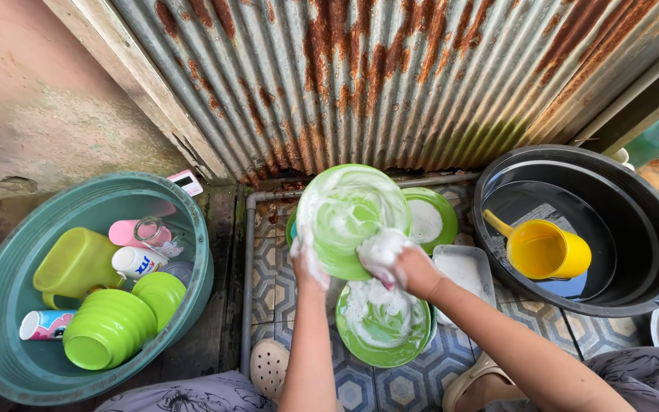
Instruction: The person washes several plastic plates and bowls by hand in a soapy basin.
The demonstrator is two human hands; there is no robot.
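Your left hand (308, 263) grips the lower left rim of a soapy green plate (352, 217), fingers closed on its edge and tilting it up, while your right hand (394, 263), curled around a foamy sponge (379, 248), presses on the plate's lower right face. Just below your grip lies another lathered green plate (383, 324). Beyond it sits a third green plate (430, 219). Far left stands a teal basin (9, 305) of cups; far right, a black tub (650, 229) holding a yellow dipper (547, 250).
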